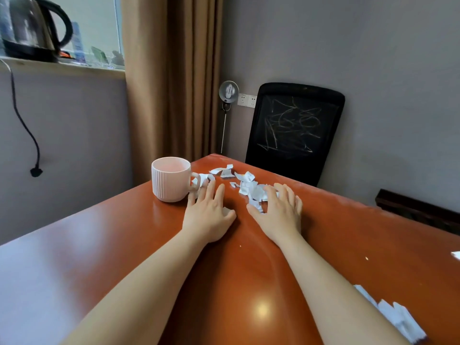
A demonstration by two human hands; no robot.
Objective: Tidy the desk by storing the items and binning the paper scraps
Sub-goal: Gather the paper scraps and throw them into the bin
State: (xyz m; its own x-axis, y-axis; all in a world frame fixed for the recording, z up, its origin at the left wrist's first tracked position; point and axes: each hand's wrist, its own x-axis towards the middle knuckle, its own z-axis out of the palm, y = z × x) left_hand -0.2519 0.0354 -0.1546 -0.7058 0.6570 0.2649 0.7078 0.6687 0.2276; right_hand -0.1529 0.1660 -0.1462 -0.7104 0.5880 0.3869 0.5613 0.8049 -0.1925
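Observation:
Several white paper scraps [245,185] lie scattered near the far corner of the reddish-brown desk [99,245]. My right hand [278,210] rests flat on the nearer scraps, fingers spread, with bits showing under the fingertips. My left hand [209,212] lies flat on the desk just left of it, its fingertips touching a few scraps beside the handle of a pink ribbed mug [171,179]. The mug stands upright to the left of the scraps. More white paper pieces [398,317] lie at the desk's near right.
A black office chair [296,130] stands behind the desk's far corner. A kettle [32,28] sits on the window sill at upper left, its cord hanging down the wall. Brown curtains hang behind the mug. One small scrap [456,255] lies at the right edge.

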